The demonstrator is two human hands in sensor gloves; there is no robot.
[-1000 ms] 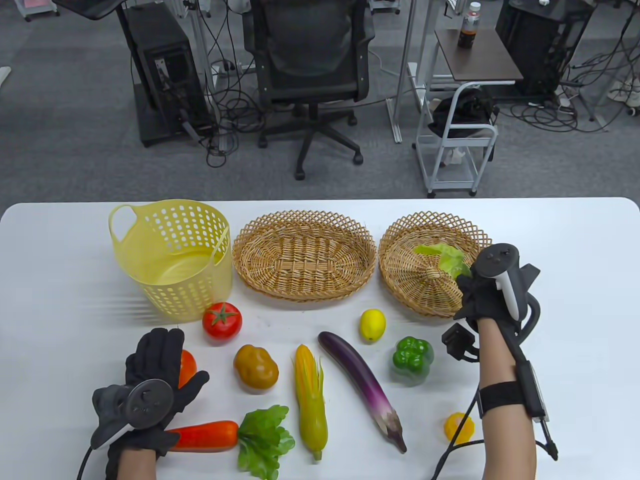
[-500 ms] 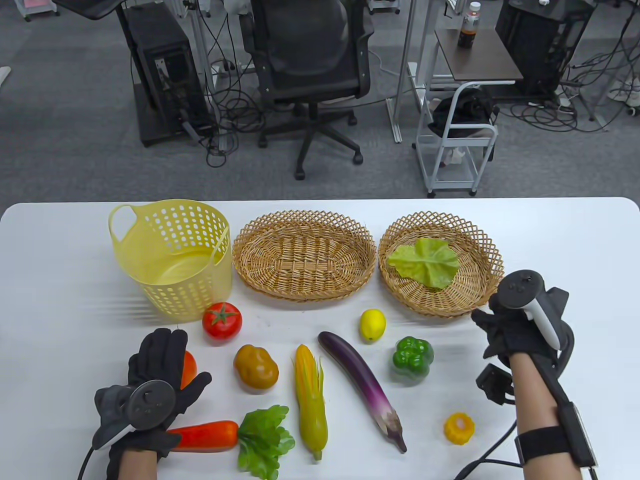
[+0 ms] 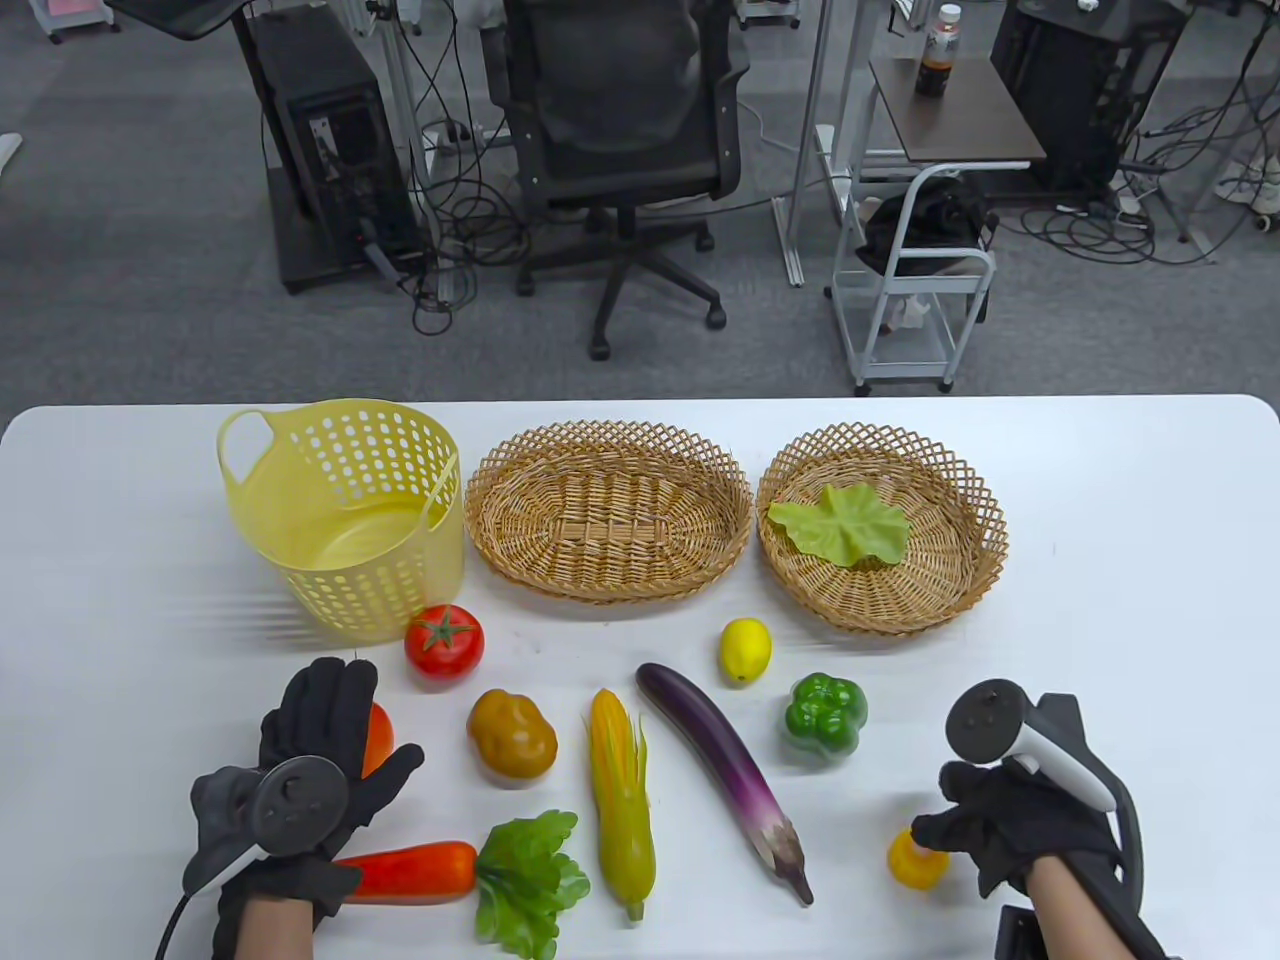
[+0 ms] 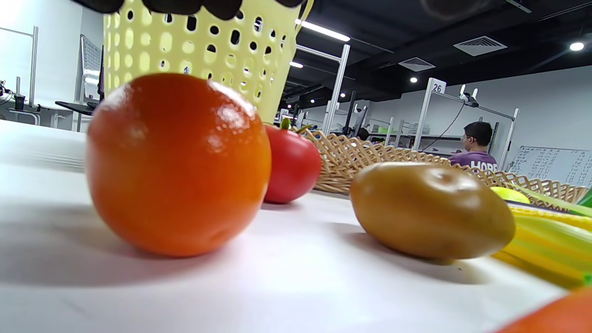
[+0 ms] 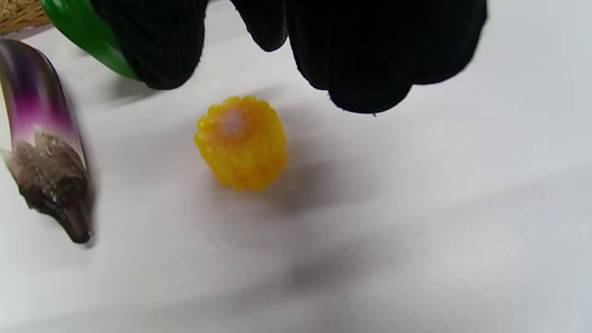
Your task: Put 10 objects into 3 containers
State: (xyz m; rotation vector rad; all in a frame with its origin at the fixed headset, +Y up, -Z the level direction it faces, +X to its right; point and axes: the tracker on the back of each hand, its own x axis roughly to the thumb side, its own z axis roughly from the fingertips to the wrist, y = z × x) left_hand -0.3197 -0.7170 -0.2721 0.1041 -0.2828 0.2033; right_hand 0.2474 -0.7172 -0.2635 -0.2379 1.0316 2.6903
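Lower right of the table view: right hand [image 3: 1010, 815] over the yellow corn piece [image 3: 915, 862], fingertips [image 5: 365, 95] hanging spread above it in the right wrist view, not pinching it, corn piece flat on the white table [image 3: 1130, 620] right of the eggplant [image 3: 725, 765] stem end. Lower left: left hand [image 3: 300, 770] flat, fingers extended over the orange fruit [image 4: 178, 162]; contact not resolvable. Upper right: lettuce leaf [image 3: 840, 525] inside the round wicker basket [image 3: 975, 560]; oval wicker basket [image 3: 608, 510] and yellow plastic basket [image 3: 340, 510] hold nothing visible.
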